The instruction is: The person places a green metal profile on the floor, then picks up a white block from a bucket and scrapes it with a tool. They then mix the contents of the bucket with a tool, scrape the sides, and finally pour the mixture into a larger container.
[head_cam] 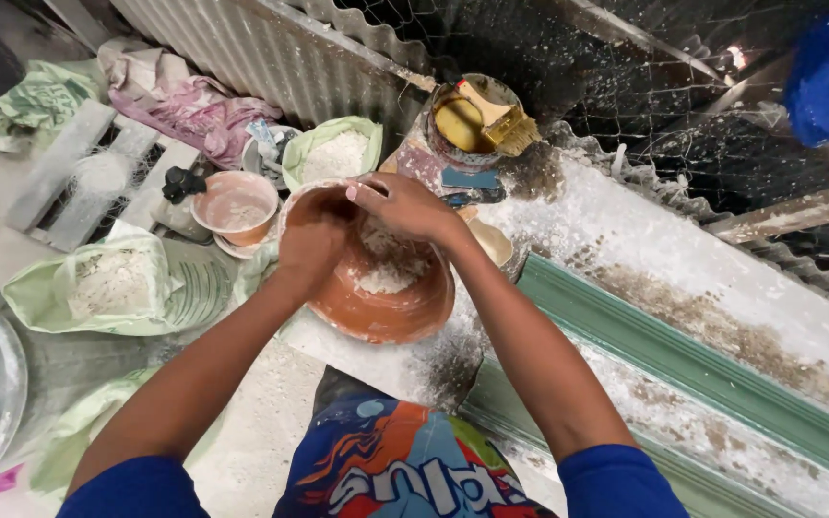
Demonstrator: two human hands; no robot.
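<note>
On the floor at left lies a green sack (pixel 112 283) of white powder, then a small pink bowl (pixel 235 206). The left hand (pixel 314 235) grips the rim of the orange bowl (pixel 386 302) on the dusty bench (pixel 722 288); the right hand (pixel 405 206), fingers bent, works the white paste inside. Mixing looks underway; more kneading seems needed. Corrugated sheet (pixel 271 48) stands behind.
</note>
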